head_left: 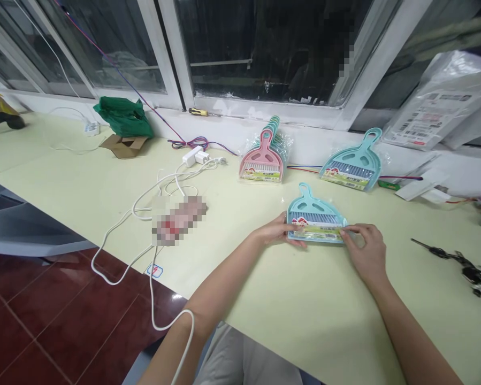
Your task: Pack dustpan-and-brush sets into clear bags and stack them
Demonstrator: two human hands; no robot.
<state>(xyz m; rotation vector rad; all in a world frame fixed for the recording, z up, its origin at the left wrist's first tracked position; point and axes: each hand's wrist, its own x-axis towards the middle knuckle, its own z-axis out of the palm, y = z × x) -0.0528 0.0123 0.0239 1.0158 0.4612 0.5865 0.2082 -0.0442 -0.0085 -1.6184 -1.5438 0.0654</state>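
Note:
A light-blue dustpan and brush set (314,214) in clear plastic wrap is held between my two hands above the pale table. My left hand (280,231) grips its left edge, thumb on the front over the label and fingers underneath. At the lower right corner, my right hand (366,246) pinches the set's edge or its wrapper. Beyond it, a stack of wrapped dustpan sets with a pink one (264,155) in front leans by the window wall. Another light-blue dustpan set (354,166) rests to the right of that stack.
White cables (138,211) loop around a blurred-out object (180,220) on the left. A small cardboard box (123,145) lies under a green bag (124,118). A screwdriver (200,112) is on the sill. Keys (475,274) lie at right, below plastic mailing bags (428,115).

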